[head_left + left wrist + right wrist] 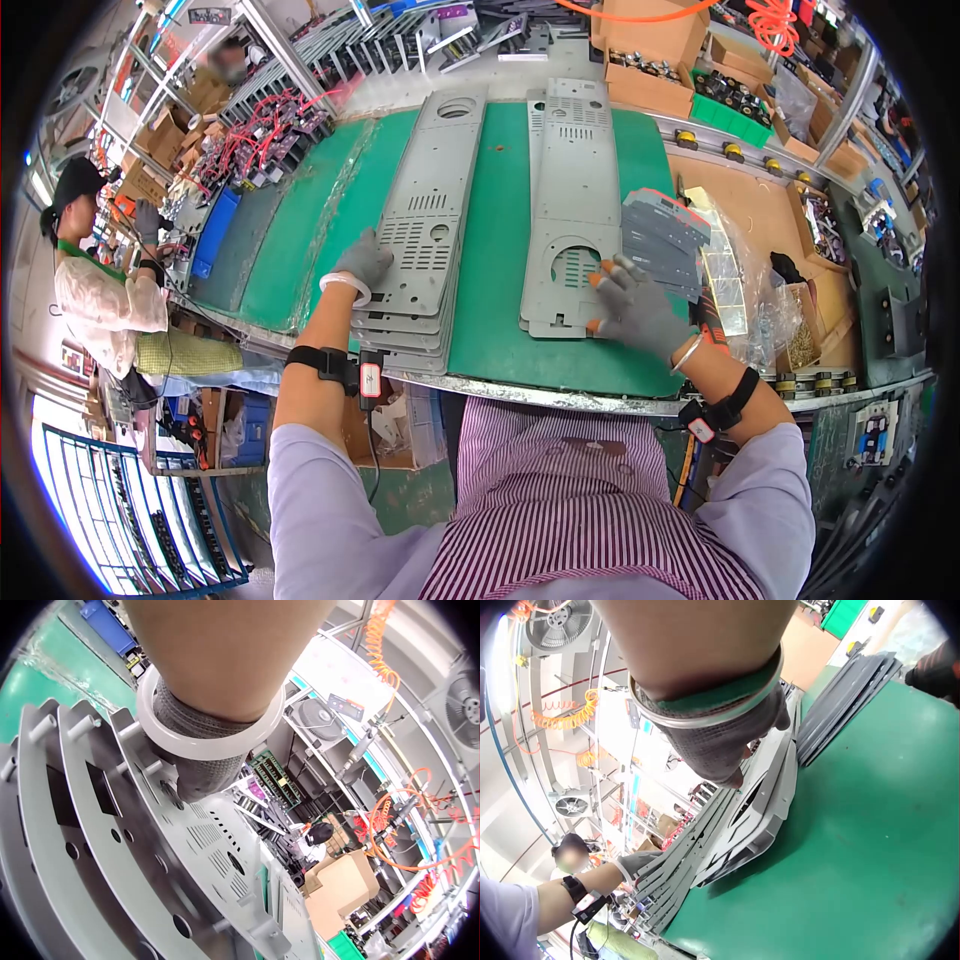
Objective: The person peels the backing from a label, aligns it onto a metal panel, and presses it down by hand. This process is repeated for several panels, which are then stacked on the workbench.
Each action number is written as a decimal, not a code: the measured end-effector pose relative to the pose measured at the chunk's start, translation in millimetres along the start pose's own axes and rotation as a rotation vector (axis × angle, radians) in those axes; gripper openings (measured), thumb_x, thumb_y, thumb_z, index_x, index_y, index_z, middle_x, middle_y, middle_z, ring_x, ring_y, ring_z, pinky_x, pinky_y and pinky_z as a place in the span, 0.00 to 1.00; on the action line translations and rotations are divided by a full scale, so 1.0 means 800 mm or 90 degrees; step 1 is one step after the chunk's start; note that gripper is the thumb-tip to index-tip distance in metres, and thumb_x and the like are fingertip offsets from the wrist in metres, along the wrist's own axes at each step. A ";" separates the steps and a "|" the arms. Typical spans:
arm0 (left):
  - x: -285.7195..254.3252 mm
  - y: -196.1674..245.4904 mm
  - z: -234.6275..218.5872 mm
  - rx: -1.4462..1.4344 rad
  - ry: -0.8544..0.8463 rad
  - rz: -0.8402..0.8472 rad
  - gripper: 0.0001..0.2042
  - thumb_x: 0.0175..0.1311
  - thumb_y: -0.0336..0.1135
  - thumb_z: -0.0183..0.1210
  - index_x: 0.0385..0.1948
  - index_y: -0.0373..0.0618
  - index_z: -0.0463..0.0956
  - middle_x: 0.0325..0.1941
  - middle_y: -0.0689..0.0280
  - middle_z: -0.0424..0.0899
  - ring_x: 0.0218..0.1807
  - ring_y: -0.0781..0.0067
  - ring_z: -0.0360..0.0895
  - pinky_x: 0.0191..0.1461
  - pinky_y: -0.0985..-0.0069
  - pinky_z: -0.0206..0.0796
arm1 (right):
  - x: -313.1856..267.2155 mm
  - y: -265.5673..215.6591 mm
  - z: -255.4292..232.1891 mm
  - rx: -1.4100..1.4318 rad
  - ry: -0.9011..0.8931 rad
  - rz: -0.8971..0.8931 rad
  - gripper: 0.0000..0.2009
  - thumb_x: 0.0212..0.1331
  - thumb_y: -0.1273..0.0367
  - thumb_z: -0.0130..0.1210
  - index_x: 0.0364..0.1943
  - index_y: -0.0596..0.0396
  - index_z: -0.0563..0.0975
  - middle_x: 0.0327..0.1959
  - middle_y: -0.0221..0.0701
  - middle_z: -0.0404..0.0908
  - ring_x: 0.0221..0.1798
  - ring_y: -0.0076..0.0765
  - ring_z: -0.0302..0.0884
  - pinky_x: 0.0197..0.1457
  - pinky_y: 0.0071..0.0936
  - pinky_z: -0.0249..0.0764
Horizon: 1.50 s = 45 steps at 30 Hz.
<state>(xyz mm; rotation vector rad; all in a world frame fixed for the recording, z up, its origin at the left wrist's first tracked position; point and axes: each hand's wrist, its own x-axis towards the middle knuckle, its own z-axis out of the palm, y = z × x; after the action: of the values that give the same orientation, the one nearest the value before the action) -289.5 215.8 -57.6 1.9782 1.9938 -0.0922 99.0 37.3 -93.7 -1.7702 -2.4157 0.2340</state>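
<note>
The left hand point(365, 262), in a grey glove, rests on the left edge of the top panel in a stack of long grey perforated metal panels point(430, 185). In the left wrist view, that hand point(206, 774) lies on the top panel's surface, its fingertips mostly hidden. Farther right lies a shorter pile of similar panels point(575, 205). The right hand point(640, 308), gloved with orange fingertips showing, has its fingers spread at this pile's right edge, beside a large round hole. In the right wrist view, the right hand point(720, 746) touches the upper panel point(769, 802).
Dark grey plates point(665, 240) lie fanned right of the panels on the green tabletop point(500, 350). Beyond are plastic wrap point(765, 320), a green bin point(733, 108) and a cardboard box point(648, 90). Red-wired parts point(265, 140) lie at the left, near another person point(100, 290).
</note>
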 end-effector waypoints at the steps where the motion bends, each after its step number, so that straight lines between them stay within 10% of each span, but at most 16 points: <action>1: -0.001 0.002 0.001 0.005 0.006 0.004 0.32 0.58 0.43 0.49 0.63 0.36 0.53 0.57 0.45 0.70 0.58 0.49 0.69 0.61 0.66 0.60 | -0.003 -0.008 -0.004 0.014 -0.013 -0.017 0.32 0.49 0.49 0.54 0.57 0.52 0.66 0.63 0.44 0.60 0.70 0.50 0.48 0.71 0.39 0.48; 16: -0.016 0.002 0.010 -0.003 0.073 0.046 0.31 0.57 0.43 0.53 0.61 0.37 0.55 0.59 0.44 0.68 0.60 0.46 0.67 0.63 0.63 0.59 | 0.035 -0.014 -0.015 -0.014 -0.176 -0.152 0.41 0.40 0.49 0.63 0.61 0.53 0.64 0.53 0.44 0.71 0.61 0.48 0.64 0.70 0.38 0.49; 23: -0.032 0.025 -0.001 0.042 0.096 -0.018 0.32 0.56 0.42 0.55 0.61 0.37 0.57 0.59 0.48 0.68 0.61 0.45 0.65 0.63 0.62 0.58 | 0.044 -0.020 -0.042 -0.053 -0.261 -0.095 0.33 0.46 0.58 0.60 0.59 0.52 0.66 0.47 0.43 0.74 0.53 0.48 0.72 0.53 0.38 0.70; 27: -0.048 0.051 0.014 -0.001 0.396 0.379 0.24 0.60 0.36 0.54 0.56 0.36 0.62 0.52 0.50 0.72 0.50 0.50 0.72 0.54 0.60 0.65 | 0.041 -0.033 -0.075 -0.020 -0.303 -0.099 0.34 0.41 0.56 0.62 0.58 0.51 0.68 0.47 0.44 0.76 0.51 0.48 0.74 0.53 0.37 0.70; 30: -0.098 0.125 0.021 -0.477 0.106 0.336 0.23 0.61 0.40 0.56 0.54 0.36 0.63 0.47 0.57 0.75 0.43 0.63 0.75 0.44 0.68 0.69 | 0.037 -0.028 -0.056 0.239 -0.080 -0.166 0.35 0.36 0.48 0.64 0.50 0.52 0.72 0.45 0.44 0.75 0.48 0.49 0.75 0.53 0.38 0.69; 34: -0.106 0.169 0.041 -0.926 -0.485 0.178 0.19 0.62 0.45 0.51 0.42 0.36 0.74 0.38 0.59 0.80 0.38 0.64 0.79 0.47 0.69 0.71 | 0.017 -0.066 -0.111 0.264 -0.097 -0.168 0.39 0.33 0.51 0.67 0.55 0.49 0.67 0.48 0.43 0.74 0.53 0.47 0.71 0.56 0.37 0.66; 41: -0.117 0.176 0.039 -1.072 -0.578 0.386 0.24 0.62 0.39 0.47 0.59 0.37 0.60 0.51 0.55 0.75 0.47 0.60 0.76 0.52 0.62 0.69 | -0.009 -0.046 -0.139 0.392 0.036 -0.109 0.34 0.38 0.58 0.63 0.54 0.51 0.65 0.44 0.40 0.73 0.50 0.50 0.71 0.50 0.37 0.69; 43: -0.140 0.172 0.025 -1.094 -0.525 0.396 0.24 0.62 0.38 0.48 0.58 0.37 0.61 0.51 0.54 0.75 0.47 0.58 0.76 0.51 0.61 0.69 | 0.021 0.009 -0.103 0.244 0.380 -0.122 0.32 0.42 0.61 0.61 0.56 0.52 0.63 0.47 0.43 0.70 0.51 0.49 0.69 0.49 0.37 0.70; 45: -0.166 0.162 0.009 -1.126 -0.464 0.408 0.23 0.62 0.38 0.48 0.58 0.38 0.61 0.52 0.53 0.74 0.47 0.56 0.75 0.51 0.61 0.69 | -0.005 0.039 -0.126 0.145 0.436 0.041 0.37 0.41 0.61 0.63 0.60 0.50 0.61 0.53 0.40 0.68 0.55 0.46 0.66 0.54 0.38 0.66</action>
<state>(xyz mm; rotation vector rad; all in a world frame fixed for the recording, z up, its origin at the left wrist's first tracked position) -163.4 90.8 -3.8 0.9054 0.3392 0.7090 149.3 47.2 -1.6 -1.5035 -1.7734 -0.0830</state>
